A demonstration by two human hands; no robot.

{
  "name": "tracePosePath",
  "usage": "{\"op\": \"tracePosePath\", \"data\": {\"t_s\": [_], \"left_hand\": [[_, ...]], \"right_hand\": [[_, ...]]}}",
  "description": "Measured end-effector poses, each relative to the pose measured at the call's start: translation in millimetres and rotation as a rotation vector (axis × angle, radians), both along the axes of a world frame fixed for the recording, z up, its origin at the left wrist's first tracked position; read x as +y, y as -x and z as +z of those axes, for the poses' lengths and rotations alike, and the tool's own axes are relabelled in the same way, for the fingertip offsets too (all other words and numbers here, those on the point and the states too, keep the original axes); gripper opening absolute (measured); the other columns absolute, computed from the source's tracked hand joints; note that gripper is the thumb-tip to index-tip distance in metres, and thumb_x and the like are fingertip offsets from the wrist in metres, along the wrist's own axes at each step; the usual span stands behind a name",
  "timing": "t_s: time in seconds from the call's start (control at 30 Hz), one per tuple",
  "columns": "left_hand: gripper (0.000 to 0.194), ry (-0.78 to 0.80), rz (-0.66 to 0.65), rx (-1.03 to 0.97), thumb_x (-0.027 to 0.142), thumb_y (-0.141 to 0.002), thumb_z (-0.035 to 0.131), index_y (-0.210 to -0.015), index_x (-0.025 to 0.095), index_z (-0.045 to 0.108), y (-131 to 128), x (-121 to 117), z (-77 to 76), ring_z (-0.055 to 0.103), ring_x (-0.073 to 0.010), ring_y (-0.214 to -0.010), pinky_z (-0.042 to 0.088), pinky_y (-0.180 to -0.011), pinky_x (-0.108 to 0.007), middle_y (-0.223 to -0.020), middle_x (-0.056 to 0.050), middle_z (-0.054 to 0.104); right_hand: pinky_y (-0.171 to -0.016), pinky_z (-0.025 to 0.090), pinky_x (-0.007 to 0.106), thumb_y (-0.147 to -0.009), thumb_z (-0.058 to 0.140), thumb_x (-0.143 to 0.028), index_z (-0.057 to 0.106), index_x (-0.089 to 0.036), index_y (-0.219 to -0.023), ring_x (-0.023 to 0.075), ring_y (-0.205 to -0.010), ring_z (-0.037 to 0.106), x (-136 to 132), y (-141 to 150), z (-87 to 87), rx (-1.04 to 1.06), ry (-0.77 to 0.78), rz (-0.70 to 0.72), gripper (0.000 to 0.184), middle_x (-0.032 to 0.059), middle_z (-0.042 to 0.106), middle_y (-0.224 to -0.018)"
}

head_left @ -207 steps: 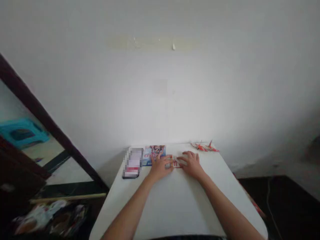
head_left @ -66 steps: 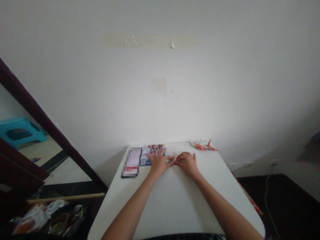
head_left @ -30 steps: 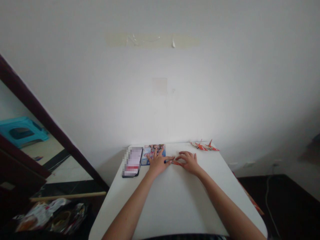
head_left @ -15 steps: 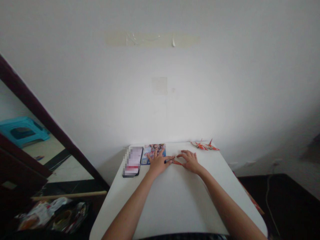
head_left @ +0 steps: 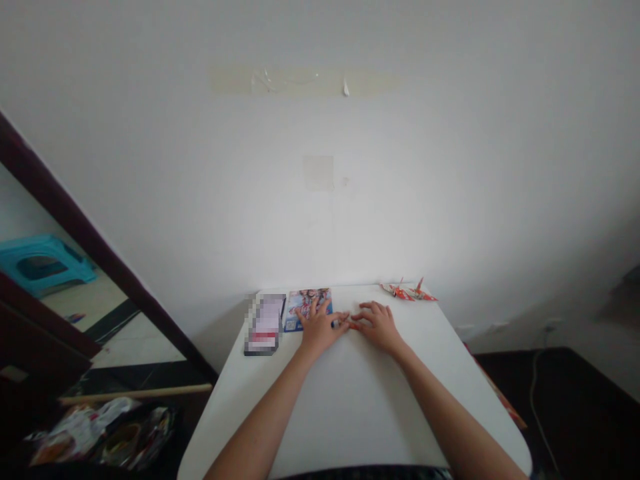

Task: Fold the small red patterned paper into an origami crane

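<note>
Both my hands rest at the far end of a white table (head_left: pixel 350 400). A small folded red and white paper (head_left: pixel 349 325) lies between them, mostly covered. My left hand (head_left: pixel 318 328) lies flat with fingers spread, partly over a colourful picture pack (head_left: pixel 300 307), its forefinger tip touching the paper. My right hand (head_left: pixel 379 327) has its fingers bent, with thumb and fingertips pressed on the paper's right end.
A phone (head_left: pixel 264 324) lies left of the picture pack. Red and white paper cranes (head_left: pixel 408 292) sit at the far right corner, against the white wall. Left of the table are a dark slanted frame (head_left: pixel 100 253), a blue stool (head_left: pixel 44 267) and a bag of clutter (head_left: pixel 100 440).
The hands have drawn closer together over the small paper, which shows less than before. The right hand's fingers have closed down on it. The view shifted slightly.
</note>
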State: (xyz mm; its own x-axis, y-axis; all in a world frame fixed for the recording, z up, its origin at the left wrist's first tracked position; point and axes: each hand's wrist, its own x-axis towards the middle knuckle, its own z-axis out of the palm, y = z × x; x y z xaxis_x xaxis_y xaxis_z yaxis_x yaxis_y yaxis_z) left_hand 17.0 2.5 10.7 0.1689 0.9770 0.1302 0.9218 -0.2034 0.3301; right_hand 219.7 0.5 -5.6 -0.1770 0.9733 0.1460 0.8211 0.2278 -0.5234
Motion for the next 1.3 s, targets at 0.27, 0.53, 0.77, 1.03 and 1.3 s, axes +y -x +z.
{"op": "tracePosePath", "data": {"t_s": [0.27, 0.53, 0.77, 1.03, 1.3], "left_hand": [[0.033, -0.017, 0.020, -0.023, 0.064, -0.085, 0.062, -0.107, 0.046, 0.078, -5.1, 3.3, 0.8, 0.028, -0.0415, -0.149, 0.006, -0.113, -0.082, -0.154, 0.000, 0.051], [0.035, 0.062, 0.028, -0.027, 0.066, -0.082, 0.065, -0.110, 0.048, 0.076, -2.3, 7.6, 5.7, 0.024, -0.0429, -0.151, 0.007, -0.110, -0.085, -0.157, 0.001, 0.048], [0.037, 0.133, -0.010, 0.009, 0.068, -0.087, 0.056, -0.117, 0.053, 0.071, 8.1, 13.6, 5.6, 0.010, -0.0444, -0.156, 0.006, -0.109, -0.086, -0.167, 0.005, 0.031], [0.037, 0.168, -0.044, 0.040, 0.065, -0.089, 0.055, -0.122, 0.055, 0.067, 13.4, 15.0, 5.0, 0.009, -0.0454, -0.156, 0.008, -0.112, -0.083, -0.169, 0.009, 0.026], [0.039, 0.136, -0.070, 0.021, 0.064, -0.090, 0.054, -0.126, 0.054, 0.066, 14.3, 11.7, 0.3, 0.007, -0.0462, -0.156, 0.003, -0.110, -0.086, -0.170, 0.006, 0.023]], "right_hand": [[-0.122, 0.013, 0.062, -0.088, 0.067, -0.052, 0.073, -0.038, -0.111, 0.0277, -0.142, 0.040, 0.3, 8.5, -1.3, -0.024, -0.006, -0.070, 0.027, 0.0025, 0.056, -0.141], [-0.121, 0.016, 0.060, -0.087, 0.068, -0.055, 0.072, -0.040, -0.112, 0.0280, -0.142, 0.040, 5.9, 7.8, -0.7, -0.025, 0.037, -0.070, 0.030, 0.0014, 0.056, -0.142], [-0.118, 0.025, 0.050, -0.088, 0.067, -0.036, 0.071, -0.043, -0.117, 0.0235, -0.139, 0.043, 10.3, -1.6, -2.8, -0.072, 0.055, -0.009, 0.030, -0.0012, 0.056, -0.144], [-0.119, 0.024, 0.046, -0.083, 0.064, -0.020, 0.069, -0.042, -0.121, 0.0221, -0.140, 0.042, 13.8, -8.3, -3.6, -0.102, 0.084, 0.034, 0.045, -0.0020, 0.053, -0.148], [-0.119, 0.023, 0.054, -0.084, 0.060, -0.018, 0.068, -0.041, -0.124, 0.0245, -0.144, 0.038, 11.9, -11.7, -4.1, -0.115, 0.074, 0.062, 0.047, 0.0001, 0.052, -0.151]]}}
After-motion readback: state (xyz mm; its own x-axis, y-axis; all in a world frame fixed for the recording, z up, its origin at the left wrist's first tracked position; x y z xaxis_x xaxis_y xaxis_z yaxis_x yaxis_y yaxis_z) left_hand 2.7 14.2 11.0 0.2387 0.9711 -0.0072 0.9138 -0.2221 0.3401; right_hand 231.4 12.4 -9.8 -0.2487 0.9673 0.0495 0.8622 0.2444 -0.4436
